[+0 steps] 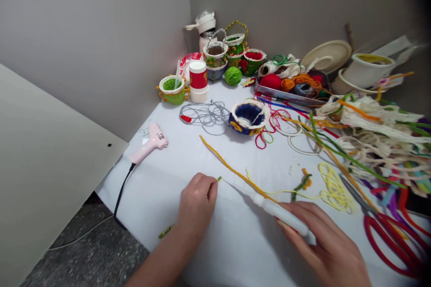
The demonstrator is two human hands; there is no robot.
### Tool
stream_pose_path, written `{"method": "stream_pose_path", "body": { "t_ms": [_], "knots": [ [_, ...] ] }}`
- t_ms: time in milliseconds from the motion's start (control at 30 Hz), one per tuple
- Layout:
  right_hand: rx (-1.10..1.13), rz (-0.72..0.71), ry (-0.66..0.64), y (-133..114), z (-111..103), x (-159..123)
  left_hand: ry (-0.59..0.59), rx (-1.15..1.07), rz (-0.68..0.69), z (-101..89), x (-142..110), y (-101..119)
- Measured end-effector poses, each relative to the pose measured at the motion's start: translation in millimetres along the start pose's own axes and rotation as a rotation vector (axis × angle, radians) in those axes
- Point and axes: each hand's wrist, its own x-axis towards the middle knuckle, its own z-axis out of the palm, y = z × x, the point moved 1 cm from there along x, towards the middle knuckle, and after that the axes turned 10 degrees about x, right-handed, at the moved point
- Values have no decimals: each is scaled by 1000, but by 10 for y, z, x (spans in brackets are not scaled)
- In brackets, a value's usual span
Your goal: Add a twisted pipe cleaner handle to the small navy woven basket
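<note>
My left hand [198, 197] is closed in a pinch over the white table, with the tip of a small green fuzzy piece [219, 179] poking out by its fingers; the rest is hidden. My right hand [323, 237] grips a white-handled tool [286, 217] whose thin pointed end reaches toward that green tip. Whether they touch I cannot tell. An orange fuzzy stem [232, 169] runs along the tool into my right fingers. Behind the tool lies a pale yellow yarn [333, 188]. A dark green and orange fuzzy piece [301, 184] rests nearby.
Left stands a pink glue gun [148, 145] with a black cord. Red-handled scissors [387, 228] lie at right beside tangled lace and stems [380, 139]. Farther back are a blue basket [247, 119], grey cord [208, 114], a green basket [173, 92] and a yarn tray [292, 92].
</note>
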Motion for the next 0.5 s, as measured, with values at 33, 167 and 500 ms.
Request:
{"method": "stream_pose_path", "body": {
  "t_ms": [33, 167, 500],
  "knots": [
    [-1, -4, 5, -4, -5, 1, 2, 0, 1, -3, 1, 3],
    [16, 5, -23, -1, -15, -11, -3, 2, -7, -5, -1, 4],
    [27, 26, -35, 14, -19, -47, -15, 0, -16, -8, 1, 4]
  ]
}}
